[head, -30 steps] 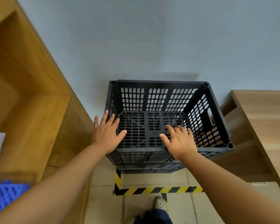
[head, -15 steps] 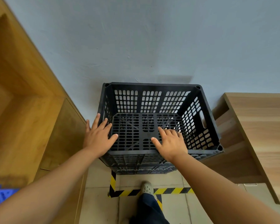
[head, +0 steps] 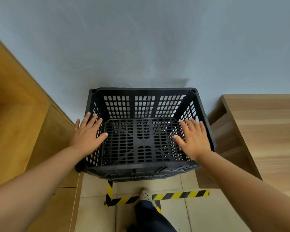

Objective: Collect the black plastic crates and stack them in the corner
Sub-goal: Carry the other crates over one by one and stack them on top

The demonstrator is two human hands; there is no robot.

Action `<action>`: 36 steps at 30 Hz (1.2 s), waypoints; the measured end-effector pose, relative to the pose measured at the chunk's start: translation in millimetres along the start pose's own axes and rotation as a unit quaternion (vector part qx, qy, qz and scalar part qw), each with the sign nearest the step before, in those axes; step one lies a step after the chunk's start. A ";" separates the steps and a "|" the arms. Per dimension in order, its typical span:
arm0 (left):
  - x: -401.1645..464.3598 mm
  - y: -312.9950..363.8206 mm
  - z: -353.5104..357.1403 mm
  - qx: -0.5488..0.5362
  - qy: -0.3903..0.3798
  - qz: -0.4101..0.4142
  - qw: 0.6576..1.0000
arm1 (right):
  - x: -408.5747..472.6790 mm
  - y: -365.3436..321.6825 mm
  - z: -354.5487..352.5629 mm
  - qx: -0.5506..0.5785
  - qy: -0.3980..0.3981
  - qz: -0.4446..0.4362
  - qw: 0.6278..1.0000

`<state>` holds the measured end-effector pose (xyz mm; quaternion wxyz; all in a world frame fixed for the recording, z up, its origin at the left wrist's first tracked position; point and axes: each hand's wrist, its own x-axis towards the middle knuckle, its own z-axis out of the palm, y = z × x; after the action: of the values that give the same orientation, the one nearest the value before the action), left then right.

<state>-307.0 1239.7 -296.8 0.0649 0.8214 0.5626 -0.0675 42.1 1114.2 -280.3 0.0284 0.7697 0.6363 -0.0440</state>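
A black perforated plastic crate (head: 143, 104) stands against the grey wall, on top of at least one more black crate whose front edge (head: 141, 174) shows below it. My left hand (head: 87, 133) lies over the crate's left rim with fingers straight and spread. My right hand (head: 193, 136) is over the right rim, fingers straight and slightly blurred. Neither hand grips anything. The crate is empty inside.
A wooden cabinet (head: 23, 131) flanks the crate on the left and a wooden desk (head: 261, 131) on the right. Yellow-black hazard tape (head: 179, 195) marks the tiled floor in front. My foot in a light shoe (head: 145, 195) steps near the tape.
Both hands have slid apart from the crate's front rim to its left and right sides. The view has shifted, and my foot has stepped forward.
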 end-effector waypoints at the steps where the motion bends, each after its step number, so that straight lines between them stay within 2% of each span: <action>1: 12.4 0.3 -1.6 0.006 0.001 0.002 1.000 | 5.9 16.5 -1.5 -0.018 0.003 0.009 1.000; 7: 60.7 -3.6 -10.9 0.053 0.002 0.007 0.999 | 23.9 64.5 -2.8 -0.092 -0.027 0.002 0.995; 21: 79.3 -7.4 -11.7 0.048 0.021 0.001 0.999 | 41.0 65.5 7.7 -0.068 -0.022 0.014 0.997; 27: 78.5 -7.1 -12.2 0.069 0.007 0.007 0.998 | 40.2 66.0 3.8 -0.037 -0.014 0.007 0.999; 32: 87.0 1.9 -8.2 0.118 0.067 0.083 0.987 | 64.1 66.2 -4.6 -0.020 0.044 0.042 0.998; 34: 100.1 29.5 -14.4 0.122 0.044 0.123 0.984 | 90.3 60.7 -14.9 0.007 0.068 0.077 0.995; 36: 119.8 66.5 -23.0 0.102 0.014 0.135 0.986 | 118.6 54.7 -23.0 0.029 0.058 0.084 0.994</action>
<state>-201.2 1329.8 -294.2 -0.0181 0.8929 0.4378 -0.1036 118.7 1222.1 -270.4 -0.0269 0.8220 0.5687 -0.0150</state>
